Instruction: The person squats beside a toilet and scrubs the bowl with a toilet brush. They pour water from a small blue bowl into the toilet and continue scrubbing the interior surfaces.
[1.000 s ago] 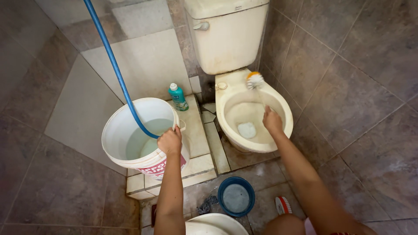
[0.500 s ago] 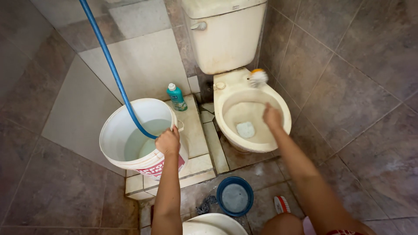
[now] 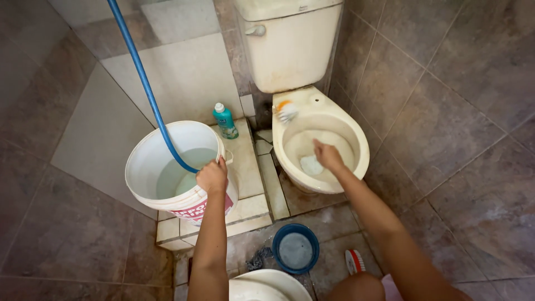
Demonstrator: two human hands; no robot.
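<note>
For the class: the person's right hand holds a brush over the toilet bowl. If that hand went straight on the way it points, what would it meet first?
Probably the bowl's back rim, where the brush head rests by the right hand; depth is unclear.

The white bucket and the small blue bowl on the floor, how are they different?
The white bucket is larger, sits raised on the tiled step, takes the blue hose, and the left hand grips its rim. The blue bowl is smaller, low on the floor, untouched. Both are round, open-topped and seem to hold water.

white-bristled toilet brush (image 3: 287, 112) on bowl's rear rim (orange-backed), white bucket (image 3: 146, 161) half-full, tilted
</note>
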